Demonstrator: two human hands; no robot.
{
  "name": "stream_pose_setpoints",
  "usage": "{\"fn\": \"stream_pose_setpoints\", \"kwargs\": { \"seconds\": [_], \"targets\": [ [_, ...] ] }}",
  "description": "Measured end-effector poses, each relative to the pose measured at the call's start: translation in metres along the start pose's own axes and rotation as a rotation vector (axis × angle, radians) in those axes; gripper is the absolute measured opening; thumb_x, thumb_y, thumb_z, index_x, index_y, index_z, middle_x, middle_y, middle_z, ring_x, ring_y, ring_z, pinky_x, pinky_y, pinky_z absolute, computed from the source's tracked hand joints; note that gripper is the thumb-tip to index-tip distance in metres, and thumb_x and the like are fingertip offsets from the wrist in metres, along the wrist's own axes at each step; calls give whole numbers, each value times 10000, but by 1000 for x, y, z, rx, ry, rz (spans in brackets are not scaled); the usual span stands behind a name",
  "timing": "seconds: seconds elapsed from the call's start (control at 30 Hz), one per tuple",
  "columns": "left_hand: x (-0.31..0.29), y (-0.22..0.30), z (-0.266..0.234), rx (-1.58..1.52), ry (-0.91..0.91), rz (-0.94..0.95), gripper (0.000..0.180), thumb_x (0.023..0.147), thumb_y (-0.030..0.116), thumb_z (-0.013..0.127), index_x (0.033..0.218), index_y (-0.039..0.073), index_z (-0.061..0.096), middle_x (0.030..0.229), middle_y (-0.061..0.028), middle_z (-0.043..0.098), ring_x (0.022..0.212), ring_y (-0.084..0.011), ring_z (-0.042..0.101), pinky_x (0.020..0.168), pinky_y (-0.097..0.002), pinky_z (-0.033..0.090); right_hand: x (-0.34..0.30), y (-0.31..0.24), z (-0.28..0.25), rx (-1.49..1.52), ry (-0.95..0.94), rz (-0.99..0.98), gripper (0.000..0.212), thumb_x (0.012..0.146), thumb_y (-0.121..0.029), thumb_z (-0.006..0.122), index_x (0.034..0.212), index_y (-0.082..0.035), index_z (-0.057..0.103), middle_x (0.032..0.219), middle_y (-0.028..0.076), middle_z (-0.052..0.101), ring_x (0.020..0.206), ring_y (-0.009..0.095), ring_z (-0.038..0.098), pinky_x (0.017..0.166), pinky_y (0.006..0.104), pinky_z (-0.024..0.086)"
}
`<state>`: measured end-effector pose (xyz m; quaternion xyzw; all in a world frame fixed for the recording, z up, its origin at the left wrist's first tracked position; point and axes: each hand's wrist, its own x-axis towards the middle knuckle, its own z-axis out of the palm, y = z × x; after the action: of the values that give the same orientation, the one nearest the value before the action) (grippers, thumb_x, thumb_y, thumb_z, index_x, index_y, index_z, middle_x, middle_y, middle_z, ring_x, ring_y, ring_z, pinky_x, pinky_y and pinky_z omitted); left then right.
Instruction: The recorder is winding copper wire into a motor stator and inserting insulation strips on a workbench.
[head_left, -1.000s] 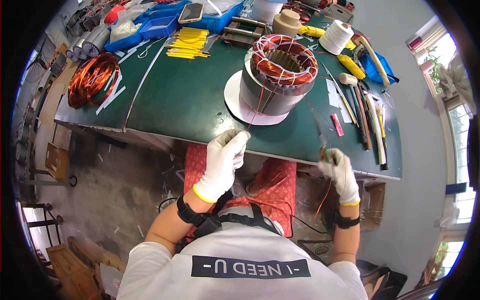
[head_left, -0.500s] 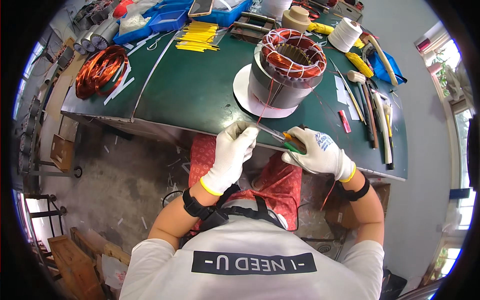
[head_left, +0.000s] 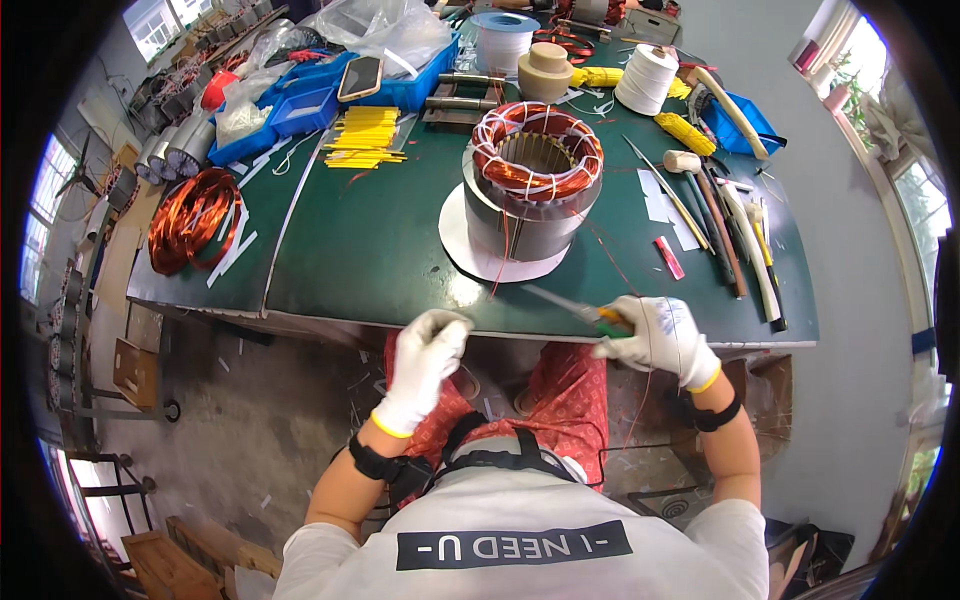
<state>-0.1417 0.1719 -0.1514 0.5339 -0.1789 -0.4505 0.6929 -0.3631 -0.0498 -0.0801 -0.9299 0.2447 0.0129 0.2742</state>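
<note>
A motor stator (head_left: 520, 215), a grey metal cylinder topped by a laced ring of copper windings (head_left: 540, 180), stands on a white round disc (head_left: 455, 235). One thin red wire (head_left: 505, 250) hangs down its front to the table. Another runs from its right side past my right hand. In a white glove, my right hand (head_left: 665, 335) is closed on scissors (head_left: 610, 322) with green and orange handles, their blurred blades pointing left below the stator. My left hand (head_left: 430, 355), also gloved, is closed in front of the table edge; whatever its fingers hold is hidden.
A wooden-headed mallet (head_left: 682, 162), rods and a red-and-white piece (head_left: 669, 258) lie right. A copper wire coil (head_left: 195, 220) and yellow strips (head_left: 365, 135) lie left. Blue bins (head_left: 415, 92), a phone (head_left: 360, 78) and a white spool (head_left: 645, 80) stand at the back.
My left hand has come away from the red wire, moving left and down. The scissors in my right hand have drawn back from it to the right. The view has tilted up.
</note>
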Motion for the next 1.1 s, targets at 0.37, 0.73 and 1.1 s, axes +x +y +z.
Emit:
{"fn": "stream_pose_setpoints", "kwargs": {
  "seconds": [0.37,0.73,1.1],
  "targets": [
    [41,40,-28,134,230,293,196,988,232,619,1071,53,618,726,86,439,555,18,316,470,-157,244,10,60,11,-364,488,308,878,742,-363,809,1451,-63,388,1018,185,647,936,347,625,806,440,499],
    [150,191,77,1185,-376,881,348,983,297,579,1086,-5,717,1000,-140,731,903,-182,672,849,-316,512,112,-77,-103,530,467,-186,289,953,-224,592,1032,39,680,703,38,630,636,86,602,576,263,488],
    [196,193,105,575,-648,282,293,973,246,656,1088,-18,710,1013,-16,691,872,-68,637,766,-231,517,175,-65,-136,740,492,-384,380,954,-327,609,1054,31,684,759,47,661,614,94,599,556,251,495]
  ]
}}
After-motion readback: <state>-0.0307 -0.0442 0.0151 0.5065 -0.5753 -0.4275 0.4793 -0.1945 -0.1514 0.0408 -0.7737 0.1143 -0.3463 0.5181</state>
